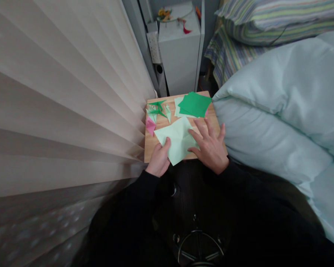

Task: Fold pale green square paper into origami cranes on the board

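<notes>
A pale green sheet of origami paper (178,138) with crease lines lies tilted over the near part of a small wooden table (215,128). My left hand (160,158) pinches its lower left edge, thumb on top. At the sheet's right side, my right hand (209,146) has its fingers spread, and the thumb and index fingertip reach the paper's edge. Behind it sits a stack of dark green paper squares (195,104) over lighter sheets. Folded green paper pieces (156,108), a small pale green folded piece (168,113) and a pink folded piece (150,126) rest at the left.
A pleated curtain (100,92) hangs against the table's left side. On the right, a bed with a pale blue quilt (267,111) and striped pillows (281,18) borders the table. Beyond the table stands a white cabinet (179,55) with small items on top.
</notes>
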Demonstrator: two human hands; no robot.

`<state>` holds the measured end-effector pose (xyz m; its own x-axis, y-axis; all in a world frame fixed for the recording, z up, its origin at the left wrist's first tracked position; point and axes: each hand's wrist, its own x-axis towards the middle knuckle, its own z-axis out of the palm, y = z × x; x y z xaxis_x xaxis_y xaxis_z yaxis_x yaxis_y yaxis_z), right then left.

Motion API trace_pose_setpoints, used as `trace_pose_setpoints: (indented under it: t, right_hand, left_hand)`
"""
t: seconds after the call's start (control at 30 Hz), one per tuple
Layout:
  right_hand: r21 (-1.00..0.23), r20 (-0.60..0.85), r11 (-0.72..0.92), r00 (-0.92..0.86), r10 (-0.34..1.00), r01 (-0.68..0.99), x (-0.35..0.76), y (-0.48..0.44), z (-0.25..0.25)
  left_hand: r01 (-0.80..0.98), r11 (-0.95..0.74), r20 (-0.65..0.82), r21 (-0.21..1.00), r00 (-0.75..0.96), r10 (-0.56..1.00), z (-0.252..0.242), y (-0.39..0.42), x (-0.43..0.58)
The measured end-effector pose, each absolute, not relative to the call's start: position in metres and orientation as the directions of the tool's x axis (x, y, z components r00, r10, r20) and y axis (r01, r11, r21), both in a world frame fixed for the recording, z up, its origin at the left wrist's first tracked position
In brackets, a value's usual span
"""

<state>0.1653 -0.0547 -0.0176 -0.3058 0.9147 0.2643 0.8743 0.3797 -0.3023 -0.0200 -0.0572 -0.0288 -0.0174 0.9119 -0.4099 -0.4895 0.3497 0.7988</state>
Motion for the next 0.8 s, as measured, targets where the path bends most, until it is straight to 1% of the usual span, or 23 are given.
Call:
trace_pose_setpoints:
  t: [0.07, 0.13, 0.2, 0.23, 0.3, 0.33, 0.4, 0.47, 0.5, 0.57, 0.67, 0.73, 0.8]
  right_hand:
    - [-0.397, 0.228, 0.402, -0.335, 0.914, 0.825, 0.164, -0.056, -0.018]
    - [-0.563, 0.191, 0.383, -0.336, 0.922, 0.732, 0.163, -0.058, -0.019]
    - [-0.751, 0.142, 0.309, -0.314, 0.939, 0.584, 0.161, -0.059, -0.018]
    - [-0.823, 0.117, 0.262, -0.302, 0.946, 0.504, 0.16, -0.059, -0.017]
    - [-0.91, 0.075, 0.184, -0.288, 0.955, 0.372, 0.159, -0.058, -0.016]
    - [-0.934, 0.056, 0.15, -0.282, 0.958, 0.325, 0.159, -0.057, -0.016]
    - [-0.967, 0.007, 0.078, -0.279, 0.96, 0.241, 0.159, -0.055, -0.017]
    - [-0.988, -0.054, -0.007, -0.302, 0.952, 0.156, 0.16, -0.053, -0.018]
    - [-0.99, -0.082, -0.04, -0.324, 0.943, 0.132, 0.161, -0.053, -0.019]
    - [-0.987, -0.121, -0.071, -0.387, 0.914, 0.141, 0.162, -0.052, -0.021]
    - [-0.978, -0.134, -0.043, -0.456, 0.88, 0.205, 0.161, -0.053, -0.022]
    - [-0.982, -0.108, -0.029, -0.431, 0.896, 0.186, 0.158, -0.054, -0.023]
    - [-0.991, -0.07, -0.022, -0.369, 0.927, 0.13, 0.155, -0.054, -0.025]
  left_hand:
    - [-0.469, 0.337, -0.384, 0.817, -0.005, 0.923, -0.028, -0.058, -0.02]
    - [-0.411, 0.342, -0.365, 0.845, 0.023, 0.931, -0.029, -0.06, -0.02]
    - [-0.334, 0.361, -0.357, 0.871, 0.076, 0.931, -0.03, -0.062, -0.022]
    - [-0.292, 0.37, -0.356, 0.882, 0.102, 0.929, -0.031, -0.063, -0.022]
    - [-0.183, 0.34, -0.324, 0.922, 0.113, 0.939, -0.032, -0.064, -0.024]
    - [-0.116, 0.287, -0.279, 0.951, 0.08, 0.957, -0.032, -0.063, -0.026]
    - [0.018, 0.13, -0.129, 0.991, -0.057, 0.99, -0.031, -0.061, -0.027]
    - [0.072, 0.005, 0.008, 0.997, -0.174, 0.985, -0.029, -0.057, -0.029]
    - [0.052, -0.014, 0.023, 0.999, -0.188, 0.982, -0.027, -0.055, -0.03]
    - [-0.003, 0.028, -0.028, 1.0, -0.127, 0.992, -0.024, -0.053, -0.03]
    - [0.024, 0.098, -0.097, 0.995, -0.037, 0.995, -0.018, -0.054, -0.029]
    - [0.055, 0.091, -0.09, 0.994, -0.026, 0.996, -0.016, -0.057, -0.027]
    - [0.049, 0.08, -0.08, 0.996, -0.005, 0.997, -0.016, -0.059, -0.026]
